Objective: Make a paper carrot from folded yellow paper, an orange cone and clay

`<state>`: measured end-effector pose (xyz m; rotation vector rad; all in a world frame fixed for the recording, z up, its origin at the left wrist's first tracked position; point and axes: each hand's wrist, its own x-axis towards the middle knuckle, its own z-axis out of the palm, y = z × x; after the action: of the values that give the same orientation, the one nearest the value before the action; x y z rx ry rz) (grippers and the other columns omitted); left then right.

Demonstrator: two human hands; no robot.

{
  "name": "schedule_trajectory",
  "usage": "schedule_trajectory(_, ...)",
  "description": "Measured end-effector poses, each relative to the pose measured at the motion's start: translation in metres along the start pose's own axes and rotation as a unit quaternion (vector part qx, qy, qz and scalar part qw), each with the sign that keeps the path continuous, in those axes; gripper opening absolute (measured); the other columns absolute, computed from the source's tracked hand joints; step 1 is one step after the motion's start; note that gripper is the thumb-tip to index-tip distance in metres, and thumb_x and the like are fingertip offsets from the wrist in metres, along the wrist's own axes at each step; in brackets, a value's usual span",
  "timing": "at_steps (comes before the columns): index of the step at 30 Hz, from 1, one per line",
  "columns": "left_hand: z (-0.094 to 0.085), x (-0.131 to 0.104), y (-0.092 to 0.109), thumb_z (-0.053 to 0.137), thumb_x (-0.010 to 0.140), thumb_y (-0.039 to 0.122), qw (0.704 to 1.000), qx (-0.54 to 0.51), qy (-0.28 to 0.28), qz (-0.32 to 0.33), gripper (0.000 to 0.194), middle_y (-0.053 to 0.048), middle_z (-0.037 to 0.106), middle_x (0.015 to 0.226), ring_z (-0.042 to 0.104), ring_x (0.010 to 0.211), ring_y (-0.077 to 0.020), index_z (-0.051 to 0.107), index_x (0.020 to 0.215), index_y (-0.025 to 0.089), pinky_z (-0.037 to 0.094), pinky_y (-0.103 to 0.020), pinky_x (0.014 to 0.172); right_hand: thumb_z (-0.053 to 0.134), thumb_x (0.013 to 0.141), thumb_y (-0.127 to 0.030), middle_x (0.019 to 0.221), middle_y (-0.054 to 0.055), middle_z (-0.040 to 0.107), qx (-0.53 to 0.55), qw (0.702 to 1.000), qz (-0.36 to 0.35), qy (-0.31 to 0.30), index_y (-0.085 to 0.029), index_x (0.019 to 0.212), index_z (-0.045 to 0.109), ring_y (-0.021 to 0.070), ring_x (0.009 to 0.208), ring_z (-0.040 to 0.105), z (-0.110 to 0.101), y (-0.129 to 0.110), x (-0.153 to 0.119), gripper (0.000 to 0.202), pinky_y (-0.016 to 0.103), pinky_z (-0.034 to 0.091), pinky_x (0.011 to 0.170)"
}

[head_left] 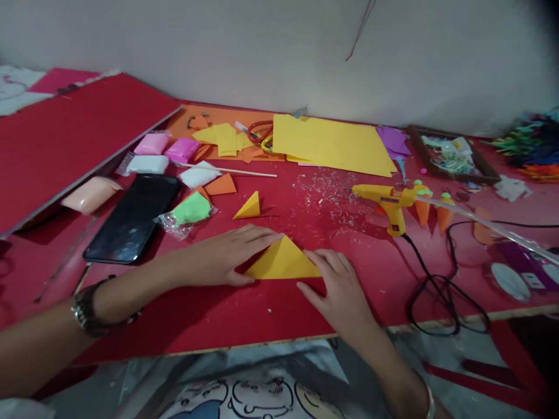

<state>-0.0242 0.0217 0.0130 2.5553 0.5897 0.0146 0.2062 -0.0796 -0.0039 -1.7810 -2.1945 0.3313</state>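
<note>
A yellow paper triangle point(285, 262) lies flat on the red table point(244, 326), its point away from me and its long edge toward me. My left hand point(229, 253) lies over its left corner, fingers stretched along the left slanting edge and thumb apart near the bottom. At the right corner my right hand point(336, 285) touches the paper with its fingers, the thumb spread below. Just beyond my left hand stands a small folded yellow paper piece point(250, 206).
A black phone point(133, 218) and packets of clay, one of them green point(192, 208), lie to the left. Yellow sheets point(334, 142) and scissors point(261, 132) are at the back. On the right are a yellow glue gun point(391, 203), its looped cord and a tray point(454, 156).
</note>
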Motion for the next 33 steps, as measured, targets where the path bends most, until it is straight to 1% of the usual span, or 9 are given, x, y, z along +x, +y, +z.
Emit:
schedule_trajectory(4,0.012,0.002,0.011,0.052,0.079,0.026,0.996,-0.036,0.080,-0.024,0.052,-0.009,0.043,0.124,0.040,0.113,-0.0212,0.034,0.127,0.021,0.033,-0.033,0.094,0.053,0.077,-0.026,0.095,0.007,0.054,0.027,0.999,-0.002,-0.020,-0.018,0.092,0.054,0.0214,0.092,0.048,0.000,-0.007,0.005,0.016,0.039,0.040,0.081)
schedule_trajectory(7,0.015,0.004,0.020,0.050,0.078,0.022,0.989,-0.068,0.130,-0.008,0.025,-0.006,0.052,0.106,0.048,0.098,-0.0174,0.052,0.104,0.021,0.039,-0.028,0.084,0.053,0.077,-0.020,0.091,0.005,0.052,0.045,0.999,-0.013,-0.019,-0.019,0.084,0.053,0.0192,0.089,0.048,-0.002,-0.009,0.006,0.007,0.038,0.039,0.084)
schedule_trajectory(9,0.012,0.005,0.025,0.050,0.077,0.017,0.985,-0.090,0.147,0.011,0.013,-0.004,0.054,0.098,0.049,0.092,-0.0154,0.056,0.088,0.021,0.040,-0.026,0.080,0.053,0.076,-0.016,0.090,0.004,0.051,0.052,0.998,-0.027,-0.023,-0.019,0.079,0.053,0.0179,0.087,0.048,-0.005,-0.011,0.006,0.004,0.037,0.039,0.084)
schedule_trajectory(12,0.006,0.004,0.029,0.049,0.074,0.012,0.980,-0.108,0.168,0.015,0.013,-0.003,0.054,0.095,0.050,0.090,-0.0145,0.056,0.082,0.020,0.041,-0.024,0.078,0.056,0.075,-0.022,0.091,0.004,0.049,0.064,0.996,-0.048,-0.048,-0.020,0.078,0.055,0.0181,0.089,0.048,-0.016,-0.014,0.008,0.004,0.036,0.041,0.083)
schedule_trajectory(15,0.000,0.001,0.028,0.046,0.074,0.009,0.973,-0.125,0.192,0.013,0.015,-0.003,0.055,0.092,0.052,0.087,-0.0130,0.054,0.082,0.019,0.042,-0.022,0.076,0.059,0.073,-0.037,0.103,0.006,0.048,0.072,0.989,-0.092,-0.092,-0.024,0.100,0.056,0.0207,0.100,0.047,-0.031,-0.013,0.014,0.030,0.038,0.042,0.086)
schedule_trajectory(19,-0.003,-0.004,0.023,0.042,0.072,0.005,0.967,-0.156,0.199,0.043,0.016,-0.003,0.056,0.083,0.053,0.078,-0.0119,0.049,0.075,0.019,0.042,-0.021,0.069,0.053,0.079,-0.021,0.122,0.007,0.043,0.035,0.983,-0.153,-0.093,-0.031,0.122,0.044,0.0199,0.113,0.043,-0.041,-0.006,0.028,0.045,0.038,0.041,0.091)
schedule_trajectory(22,-0.004,-0.005,0.020,0.041,0.070,0.005,0.957,-0.183,0.215,0.061,0.015,-0.002,0.052,0.072,0.050,0.070,-0.0120,0.045,0.073,0.019,0.041,-0.023,0.065,0.046,0.081,-0.013,0.118,0.006,0.047,0.056,0.983,-0.159,-0.067,-0.028,0.116,0.051,0.0159,0.109,0.047,-0.042,-0.003,0.039,0.038,0.033,0.043,0.090)
schedule_trajectory(26,-0.010,-0.001,0.021,0.043,0.068,0.006,0.937,-0.236,0.250,0.065,0.013,-0.001,0.047,0.074,0.046,0.070,-0.0122,0.041,0.072,0.018,0.040,-0.024,0.066,0.050,0.081,-0.019,0.107,0.005,0.052,0.130,0.972,-0.181,-0.070,-0.024,0.102,0.060,0.0133,0.101,0.051,-0.044,-0.003,0.051,0.024,0.027,0.043,0.087)
schedule_trajectory(33,-0.012,0.001,0.020,0.051,0.073,0.016,0.914,-0.240,0.328,0.002,0.015,-0.001,0.046,0.075,0.046,0.073,-0.0126,0.039,0.064,0.019,0.040,-0.027,0.069,0.050,0.077,-0.014,0.086,0.002,0.057,0.255,0.954,-0.156,-0.011,-0.017,0.075,0.058,0.0131,0.082,0.055,-0.047,-0.003,0.078,0.009,0.026,0.043,0.074)
